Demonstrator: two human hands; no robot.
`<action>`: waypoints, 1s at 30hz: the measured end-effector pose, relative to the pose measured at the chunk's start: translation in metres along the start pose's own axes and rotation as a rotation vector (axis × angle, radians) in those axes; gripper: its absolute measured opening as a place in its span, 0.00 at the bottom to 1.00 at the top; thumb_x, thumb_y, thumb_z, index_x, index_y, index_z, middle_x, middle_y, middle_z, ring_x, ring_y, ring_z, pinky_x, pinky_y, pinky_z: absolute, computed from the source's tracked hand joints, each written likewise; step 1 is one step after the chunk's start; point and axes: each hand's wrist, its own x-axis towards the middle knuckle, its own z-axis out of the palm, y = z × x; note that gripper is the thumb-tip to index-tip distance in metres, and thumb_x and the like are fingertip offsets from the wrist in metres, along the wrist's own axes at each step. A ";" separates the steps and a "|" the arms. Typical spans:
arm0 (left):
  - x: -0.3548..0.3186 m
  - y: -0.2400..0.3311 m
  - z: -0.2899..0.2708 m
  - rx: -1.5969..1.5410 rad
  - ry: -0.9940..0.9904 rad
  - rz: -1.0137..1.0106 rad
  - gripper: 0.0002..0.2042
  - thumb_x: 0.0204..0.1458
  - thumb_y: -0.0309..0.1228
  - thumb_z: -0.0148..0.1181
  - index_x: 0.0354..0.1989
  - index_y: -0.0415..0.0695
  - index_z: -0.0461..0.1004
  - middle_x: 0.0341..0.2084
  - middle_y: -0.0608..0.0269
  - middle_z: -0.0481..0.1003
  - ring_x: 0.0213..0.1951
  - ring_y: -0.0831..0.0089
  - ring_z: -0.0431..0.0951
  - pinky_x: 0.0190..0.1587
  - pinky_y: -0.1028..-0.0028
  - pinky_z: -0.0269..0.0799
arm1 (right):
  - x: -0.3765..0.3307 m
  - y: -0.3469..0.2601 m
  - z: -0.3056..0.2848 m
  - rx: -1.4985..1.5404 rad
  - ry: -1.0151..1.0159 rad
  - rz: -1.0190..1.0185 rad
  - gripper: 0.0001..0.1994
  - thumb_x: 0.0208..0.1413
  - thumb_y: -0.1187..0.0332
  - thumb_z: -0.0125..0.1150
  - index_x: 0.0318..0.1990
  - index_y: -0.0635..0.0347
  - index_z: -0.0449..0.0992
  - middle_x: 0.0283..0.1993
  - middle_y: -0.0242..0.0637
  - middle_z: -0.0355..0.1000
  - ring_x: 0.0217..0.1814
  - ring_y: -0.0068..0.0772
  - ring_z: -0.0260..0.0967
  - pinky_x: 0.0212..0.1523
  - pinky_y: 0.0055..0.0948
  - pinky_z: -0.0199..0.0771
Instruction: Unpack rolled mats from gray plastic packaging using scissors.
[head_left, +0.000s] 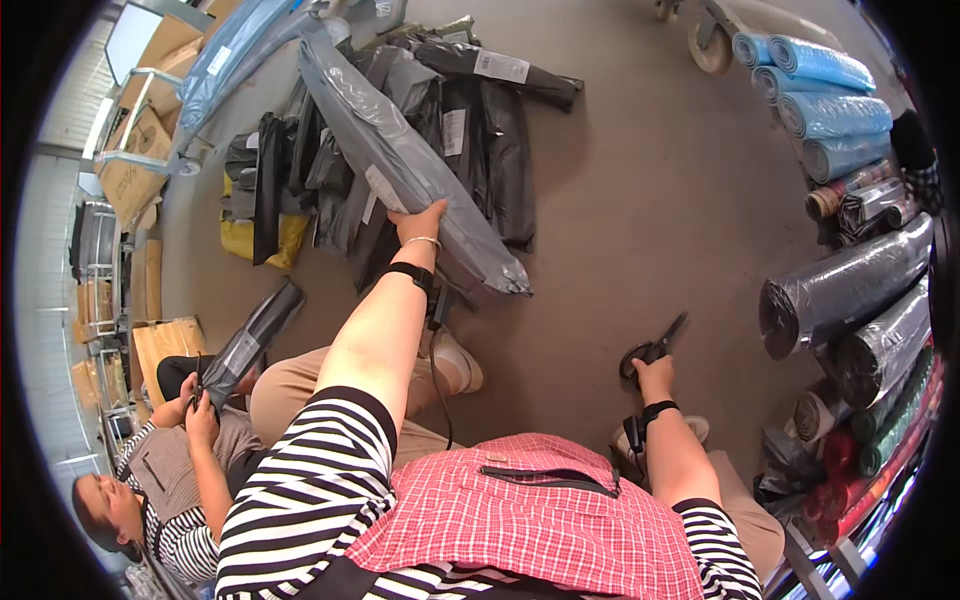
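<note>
My left hand grips the near edge of a long, flat parcel wrapped in grey plastic, with its fingers spread over the wrap beside a white label. The parcel slants from far left to near right, over a heap of dark plastic-wrapped packages. Well to the right and nearer me, my right hand is closed round the handles of black scissors. Their blades point away and to the right, apart from the parcel. Each wrist wears a black strap with a small device.
At the left, a co-worker holds a dark wrapped package and scissors. Blue rolls and dark wrapped rolls line the right side. A wheeled cart stands far off. Cardboard and racks stand left. A yellow bag lies under the heap.
</note>
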 end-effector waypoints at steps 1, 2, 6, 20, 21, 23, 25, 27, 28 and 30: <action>0.000 0.000 -0.002 -0.006 0.018 0.025 0.56 0.30 0.39 0.77 0.68 0.33 0.47 0.60 0.37 0.64 0.60 0.46 0.66 0.62 0.64 0.62 | 0.000 -0.002 0.000 -0.014 0.024 0.023 0.28 0.46 0.61 0.73 0.48 0.72 0.66 0.47 0.61 0.73 0.53 0.60 0.71 0.53 0.46 0.73; -0.001 0.001 -0.004 -0.005 0.028 0.034 0.56 0.30 0.39 0.77 0.68 0.33 0.47 0.60 0.37 0.64 0.60 0.46 0.66 0.62 0.64 0.62 | 0.000 -0.004 0.000 -0.030 0.050 0.061 0.29 0.46 0.63 0.73 0.49 0.72 0.64 0.47 0.62 0.72 0.53 0.61 0.71 0.53 0.45 0.73; -0.009 0.007 -0.026 -0.089 -0.019 0.221 0.45 0.33 0.36 0.75 0.61 0.29 0.60 0.55 0.40 0.69 0.57 0.51 0.71 0.59 0.66 0.65 | 0.003 -0.005 -0.003 0.009 0.045 0.064 0.36 0.42 0.61 0.75 0.55 0.70 0.60 0.51 0.61 0.71 0.54 0.60 0.70 0.56 0.45 0.72; -0.161 -0.064 0.005 -0.092 -0.475 0.703 0.37 0.48 0.32 0.67 0.65 0.35 0.57 0.52 0.42 0.72 0.54 0.57 0.74 0.56 0.66 0.69 | 0.028 -0.004 0.035 0.208 -0.066 -0.278 0.19 0.47 0.59 0.57 0.37 0.69 0.78 0.33 0.52 0.77 0.38 0.45 0.78 0.38 0.37 0.74; -0.166 -0.077 0.008 -0.101 -0.480 0.697 0.37 0.48 0.32 0.67 0.65 0.35 0.57 0.52 0.42 0.72 0.54 0.57 0.74 0.56 0.66 0.69 | 0.026 -0.013 0.040 0.221 -0.050 -0.277 0.18 0.47 0.59 0.57 0.37 0.68 0.77 0.32 0.50 0.77 0.36 0.42 0.78 0.37 0.36 0.74; -0.181 -0.107 0.012 0.346 -0.920 0.667 0.40 0.49 0.34 0.68 0.68 0.39 0.52 0.56 0.38 0.68 0.57 0.54 0.71 0.57 0.64 0.68 | 0.019 -0.027 0.041 0.338 -0.051 -0.342 0.16 0.48 0.61 0.55 0.36 0.67 0.77 0.31 0.47 0.77 0.34 0.39 0.77 0.36 0.34 0.73; -0.184 -0.127 0.016 0.225 -0.972 0.570 0.39 0.50 0.35 0.67 0.68 0.38 0.52 0.57 0.38 0.67 0.59 0.52 0.69 0.60 0.63 0.65 | 0.011 -0.035 0.034 0.260 0.019 -0.351 0.17 0.49 0.63 0.55 0.38 0.72 0.76 0.33 0.46 0.77 0.34 0.36 0.75 0.37 0.33 0.72; -0.179 -0.138 0.020 0.237 -0.988 0.453 0.40 0.50 0.38 0.66 0.68 0.38 0.52 0.59 0.38 0.66 0.60 0.51 0.68 0.62 0.63 0.64 | 0.005 -0.036 0.021 0.265 -0.043 -0.294 0.17 0.51 0.63 0.55 0.40 0.72 0.75 0.35 0.46 0.77 0.35 0.37 0.75 0.38 0.33 0.73; -0.176 -0.142 0.022 0.221 -1.014 0.450 0.40 0.50 0.38 0.66 0.68 0.38 0.52 0.59 0.38 0.66 0.60 0.51 0.68 0.62 0.63 0.64 | 0.002 -0.035 0.014 0.257 -0.092 -0.237 0.18 0.52 0.64 0.55 0.43 0.73 0.74 0.37 0.47 0.77 0.36 0.38 0.76 0.38 0.34 0.74; -0.175 -0.147 0.029 0.395 -1.116 0.323 0.41 0.50 0.43 0.66 0.68 0.37 0.52 0.58 0.38 0.67 0.57 0.50 0.71 0.57 0.62 0.69 | -0.004 -0.032 0.008 0.437 -0.263 -0.116 0.17 0.54 0.65 0.54 0.44 0.72 0.72 0.38 0.48 0.76 0.36 0.39 0.76 0.39 0.35 0.75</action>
